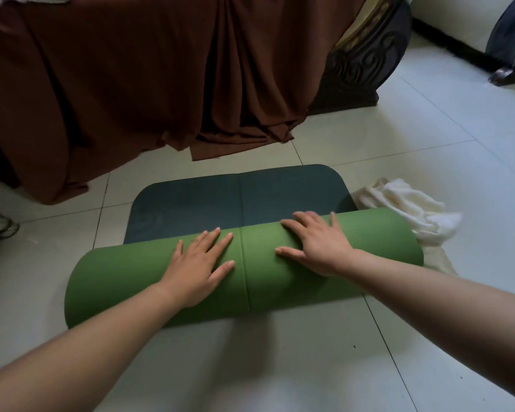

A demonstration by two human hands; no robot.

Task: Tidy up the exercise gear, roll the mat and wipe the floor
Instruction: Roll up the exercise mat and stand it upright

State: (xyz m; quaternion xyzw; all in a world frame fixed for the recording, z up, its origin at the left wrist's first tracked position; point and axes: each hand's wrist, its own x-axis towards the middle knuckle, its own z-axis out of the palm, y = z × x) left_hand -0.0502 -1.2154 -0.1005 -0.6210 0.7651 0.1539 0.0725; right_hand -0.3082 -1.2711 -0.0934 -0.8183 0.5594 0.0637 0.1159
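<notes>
The pale tiled floor (pixel 280 367) runs out on all sides of the hands. Well past the fingertips, a big brown cloth (pixel 116 69) hangs down in folds and its edge lies on the tiles. Under both palms is the yoga mat (pixel 116 278), most of it rolled into a fat green roll that lies across the floor from side to side. The last flat part of the mat (pixel 220 197), dark blue-green with round corners, lies just past the fingertips. Far beyond the right hand stands a dark carved wooden bed end (pixel 366 60), next to the brown cloth. A crumpled white cloth (pixel 405 206) lies on the tiles out past the right hand, touching the end of the roll.

The left hand (pixel 197 269) lies flat on top of the roll, fingers straight and a little spread. The right hand (pixel 318 245) lies flat just beside it, fingers spread wide, reaching over the far edge of the roll. Neither hand grips anything.
</notes>
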